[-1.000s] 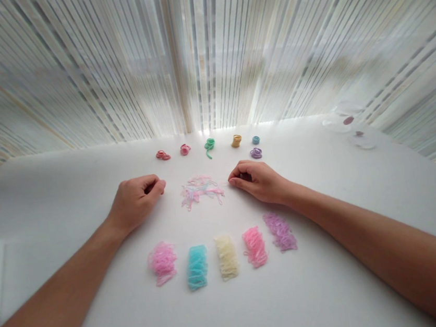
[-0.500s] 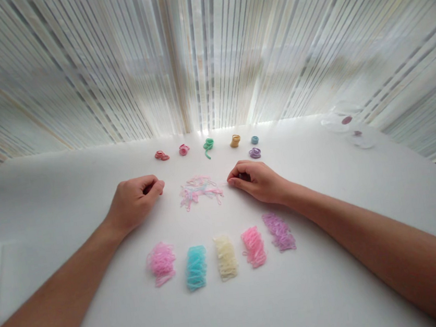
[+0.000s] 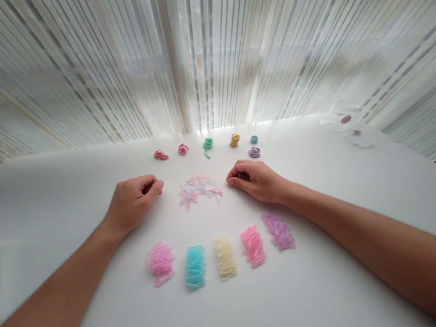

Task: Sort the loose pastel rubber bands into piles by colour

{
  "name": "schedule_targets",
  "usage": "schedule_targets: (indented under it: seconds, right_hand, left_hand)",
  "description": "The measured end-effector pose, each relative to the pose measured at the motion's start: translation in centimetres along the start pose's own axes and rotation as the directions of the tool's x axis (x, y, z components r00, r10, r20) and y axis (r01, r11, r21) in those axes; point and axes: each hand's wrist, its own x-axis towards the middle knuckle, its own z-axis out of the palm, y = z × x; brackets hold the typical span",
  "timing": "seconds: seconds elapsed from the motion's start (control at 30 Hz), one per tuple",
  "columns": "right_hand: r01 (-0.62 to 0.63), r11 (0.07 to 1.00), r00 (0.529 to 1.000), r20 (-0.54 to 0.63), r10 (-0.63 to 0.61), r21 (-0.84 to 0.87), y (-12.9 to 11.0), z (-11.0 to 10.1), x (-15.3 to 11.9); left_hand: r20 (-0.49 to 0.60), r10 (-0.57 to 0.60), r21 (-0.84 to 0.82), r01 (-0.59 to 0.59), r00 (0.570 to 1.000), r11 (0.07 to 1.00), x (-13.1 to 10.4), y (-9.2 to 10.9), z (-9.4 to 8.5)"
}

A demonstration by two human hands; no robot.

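Across the white table [image 3: 235,316]: coloured bands [image 3: 161,263], grouped.
Left hand [image 3: 136,200]: fisted near the mixed tangle [image 3: 201,192]; contents hidden.
Right hand [image 3: 254,179]: pinched narrow just beside it; cannot tell if holding a band.
Mixed tangle: between both hands, apparently the working spot; separating bands likely calls for a fine pinch.
Cyan pile [image 3: 196,268]: nearer the body.

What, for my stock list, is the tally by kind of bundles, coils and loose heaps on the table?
Bundles: 5
Coils: 6
Loose heap: 1
Total: 12
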Motion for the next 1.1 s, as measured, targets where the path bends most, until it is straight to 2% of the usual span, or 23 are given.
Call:
schedule_targets:
  seconds: [0.7, 0.83, 0.97, 1.03, 1.1]
  right_hand:
    - [-0.003, 1.000, 1.000, 0.002, 0.003, 0.009, 0.0, -0.1, 0.0]
    - [-0.039, 0.999, 0.999, 0.022, 0.038, 0.024, 0.0, -0.5, 0.0]
    - [-0.106, 0.990, 0.991, 0.086, 0.098, 0.093, -0.4, -1.8, 0.3]
    - [-0.141, 0.980, 0.978, 0.171, 0.116, 0.139, -0.9, -2.8, 0.4]
    - [-0.172, 0.972, 0.945, 0.306, 0.117, 0.160, -1.7, -3.9, 0.3]
  left_hand:
    - [-0.005, 0.001, 0.020, -0.001, 1.000, 1.000, 0.1, 0.0, 0.0]
    - [-0.005, -0.001, 0.015, 0.001, 1.000, 1.000, 0.1, -0.1, 0.0]
    - [-0.007, -0.001, 0.023, 0.002, 1.000, 1.000, 0.1, -0.1, 0.1]
    - [-0.009, -0.001, 0.027, 0.001, 1.000, 1.000, 0.1, 0.0, 0.1]
    - [-0.009, -0.002, 0.029, 0.002, 1.000, 1.000, 0.1, 0.1, 0.1]
